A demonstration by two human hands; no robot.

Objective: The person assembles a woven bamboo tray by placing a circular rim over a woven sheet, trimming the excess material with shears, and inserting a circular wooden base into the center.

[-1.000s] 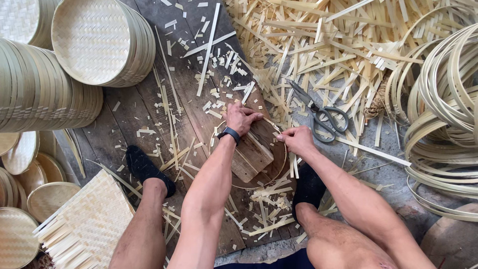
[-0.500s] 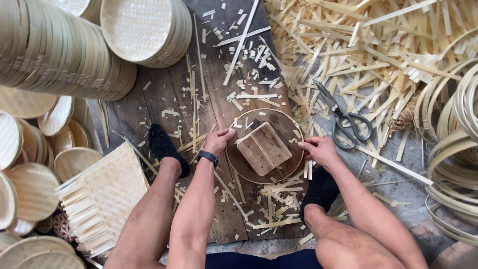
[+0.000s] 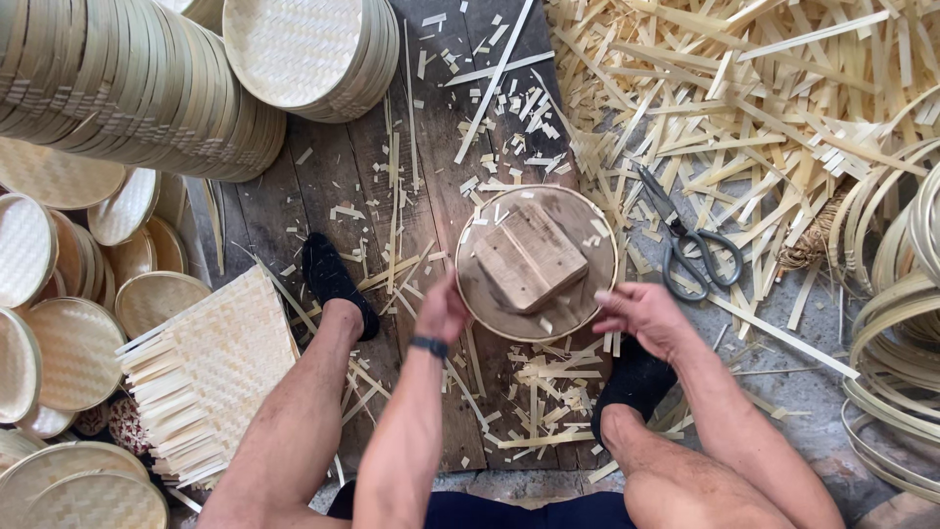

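Observation:
A round, shallow bamboo tray (image 3: 578,309) lies on dark wooden planks between my feet, with a square wooden block (image 3: 530,257) resting inside it. My left hand (image 3: 443,312), with a dark band on the wrist, holds the tray's near-left rim. The tray's near-right rim is gripped by my right hand (image 3: 641,315), fingers curled on the edge. Both feet wear black socks (image 3: 333,282).
Grey scissors (image 3: 685,240) lie right of the tray among a heap of bamboo strips (image 3: 744,108). Stacks of finished woven trays (image 3: 127,88) fill the left and top. A square woven mat (image 3: 211,367) lies by my left leg. Coiled bamboo hoops (image 3: 896,323) sit at right.
My hands came off the block's top and far side and moved back to the tray's near rim. The view shifted, bringing more of the left stacks into sight.

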